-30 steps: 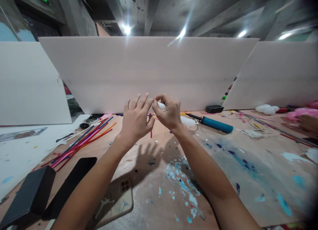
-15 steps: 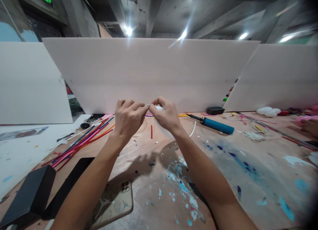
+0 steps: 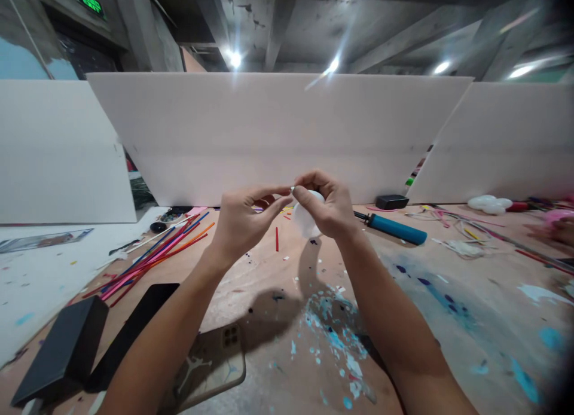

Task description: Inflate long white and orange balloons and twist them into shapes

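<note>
A white balloon (image 3: 306, 221) hangs below my right hand (image 3: 329, 206), partly hidden behind its fingers. That hand's thumb and forefinger pinch the balloon's neck. My left hand (image 3: 246, 220) reaches in from the left, its thumb and fingertips pinched together at the tip of the same neck. Both hands are raised above the table, fingertips almost touching. A short red balloon piece (image 3: 277, 239) lies on the table under them. To the right of my right hand rests a blue balloon pump (image 3: 397, 229) with a black nozzle.
Long uninflated balloons (image 3: 152, 256) in several colours lie at the left. A phone (image 3: 210, 364), a dark box (image 3: 60, 349) and a small black box (image 3: 391, 202) rest on the paint-stained table. White panels (image 3: 282, 140) stand behind. At the right edge shows another person's hand (image 3: 560, 231).
My hands have shifted right and my right hand has turned, so more of the white balloon shows beneath it. The stretched neck between my fingertips now looks shorter. The view has shifted slightly.
</note>
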The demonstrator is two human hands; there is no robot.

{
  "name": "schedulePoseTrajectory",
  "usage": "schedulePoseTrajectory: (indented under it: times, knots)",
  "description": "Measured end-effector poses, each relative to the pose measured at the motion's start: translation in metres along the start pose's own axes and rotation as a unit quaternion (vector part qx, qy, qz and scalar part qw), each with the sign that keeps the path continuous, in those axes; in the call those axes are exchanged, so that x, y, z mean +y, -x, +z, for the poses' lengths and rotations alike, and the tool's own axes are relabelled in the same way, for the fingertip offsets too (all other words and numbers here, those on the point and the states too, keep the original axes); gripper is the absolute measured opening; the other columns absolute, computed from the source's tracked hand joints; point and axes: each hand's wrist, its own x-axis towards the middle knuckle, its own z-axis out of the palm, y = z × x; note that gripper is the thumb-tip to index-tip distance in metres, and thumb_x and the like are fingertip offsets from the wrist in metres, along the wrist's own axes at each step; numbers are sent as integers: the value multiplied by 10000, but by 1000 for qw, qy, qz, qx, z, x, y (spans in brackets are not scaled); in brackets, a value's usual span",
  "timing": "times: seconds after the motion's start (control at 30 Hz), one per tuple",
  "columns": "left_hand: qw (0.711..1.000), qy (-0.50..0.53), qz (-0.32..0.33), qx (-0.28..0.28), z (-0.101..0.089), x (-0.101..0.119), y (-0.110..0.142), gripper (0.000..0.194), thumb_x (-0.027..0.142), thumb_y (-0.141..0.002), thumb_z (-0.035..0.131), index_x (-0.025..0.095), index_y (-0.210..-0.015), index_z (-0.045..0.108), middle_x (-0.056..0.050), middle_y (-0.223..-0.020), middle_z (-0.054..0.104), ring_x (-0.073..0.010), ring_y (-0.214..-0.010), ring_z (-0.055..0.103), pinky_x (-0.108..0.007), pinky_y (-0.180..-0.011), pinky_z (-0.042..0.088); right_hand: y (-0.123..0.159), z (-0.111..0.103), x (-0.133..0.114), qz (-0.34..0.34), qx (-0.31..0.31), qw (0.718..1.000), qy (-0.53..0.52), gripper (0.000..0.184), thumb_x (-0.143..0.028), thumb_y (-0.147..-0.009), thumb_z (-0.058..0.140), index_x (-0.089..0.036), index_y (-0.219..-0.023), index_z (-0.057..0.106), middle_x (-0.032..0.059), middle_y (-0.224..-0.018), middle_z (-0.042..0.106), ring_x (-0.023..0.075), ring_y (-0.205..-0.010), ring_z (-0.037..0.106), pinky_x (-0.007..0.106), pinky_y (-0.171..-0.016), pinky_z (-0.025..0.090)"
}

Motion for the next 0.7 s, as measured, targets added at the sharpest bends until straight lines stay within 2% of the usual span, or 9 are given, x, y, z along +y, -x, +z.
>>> schedulePoseTrajectory:
  times: [0.1, 0.2, 0.4, 0.6, 0.7]
  knots:
    - [998, -11, 41, 35, 4, 3, 3, 112, 253, -834, 700, 207, -914, 764, -37, -871, 770, -119, -720, 705, -214, -652, 583, 2, 7, 2, -11, -8, 1000, -26, 261, -440, -836, 647, -180, -850, 634, -24, -644, 512, 80, -533, 420, 222, -491, 317]
    - [992, -38, 105, 57, 2, 3, 4, 116, 211, -844, 685, 212, -938, 753, -26, -879, 769, -108, -724, 702, -207, -651, 579, 3, 8, 3, -10, -14, 999, -39, 301, -483, -815, 664, -184, -848, 644, -9, -679, 553, 92, -571, 462, 228, -514, 348]
    - [963, -138, 222, 64, -5, 3, 1, 92, 194, -858, 671, 210, -911, 744, -29, -888, 768, -120, -773, 709, -239, -709, 569, 1, 7, 1, 11, -35, 998, -60, 369, -550, -778, 681, -185, -830, 656, 14, -724, 612, 114, -625, 525, 247, -565, 406]
    - [933, -222, 279, 58, -12, 4, 3, 79, 163, -825, 690, 204, -879, 731, -32, -861, 761, -135, -747, 688, -263, -715, 535, -1, 4, -3, 7, -63, 997, -39, 302, -477, -794, 696, -177, -784, 667, 5, -703, 624, 109, -634, 534, 250, -607, 425]
    - [943, -208, 259, 39, -14, 4, 3, 66, 157, -826, 677, 194, -861, 720, -35, -845, 755, -139, -740, 678, -269, -712, 525, -3, 1, -1, 8, -76, 997, -26, 282, -461, -784, 712, -181, -766, 677, 6, -699, 637, 118, -653, 549, 255, -622, 434]
